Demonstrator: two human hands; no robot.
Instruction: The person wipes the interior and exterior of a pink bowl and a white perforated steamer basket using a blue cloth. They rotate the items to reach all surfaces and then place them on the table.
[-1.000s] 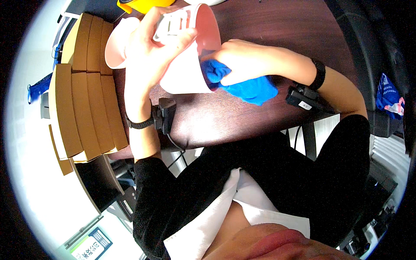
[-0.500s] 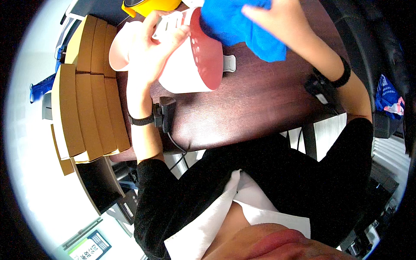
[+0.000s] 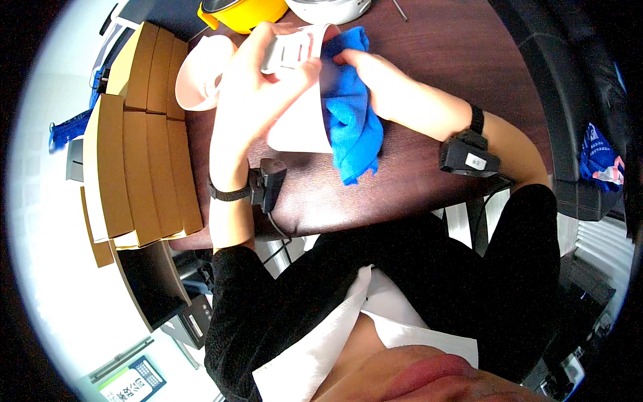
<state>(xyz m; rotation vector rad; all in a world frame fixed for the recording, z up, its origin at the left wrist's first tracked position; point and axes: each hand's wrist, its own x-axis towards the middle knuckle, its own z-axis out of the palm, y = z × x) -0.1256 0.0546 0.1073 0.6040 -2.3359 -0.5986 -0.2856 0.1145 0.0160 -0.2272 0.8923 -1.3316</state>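
My left hand (image 3: 258, 87) is closed around a white and pink plastic housing (image 3: 301, 126) with a ribbed panel on top, holding it tilted over the dark table. A crumpled blue cloth (image 3: 355, 127) lies against the right end of the housing and partly hides it. Fingers of my right hand (image 3: 367, 77) grip the upper part of this cloth, which hangs down toward the table. Beside my left hand is a pale pink, rounded hollow piece (image 3: 194, 82); whether it is joined to the housing I cannot tell.
Brown cardboard boxes (image 3: 151, 174) are stacked along the left side of the table (image 3: 429, 181). At the far edge stand a yellow pot (image 3: 251, 15) and a white rounded appliance (image 3: 328, 9). A black chair (image 3: 546, 87) is at the right. Black devices are strapped to both wrists.
My right hand has brought the blue cloth down and left against the housing's end, covering the pink face. The housing has shifted slightly right with my left hand still around it.
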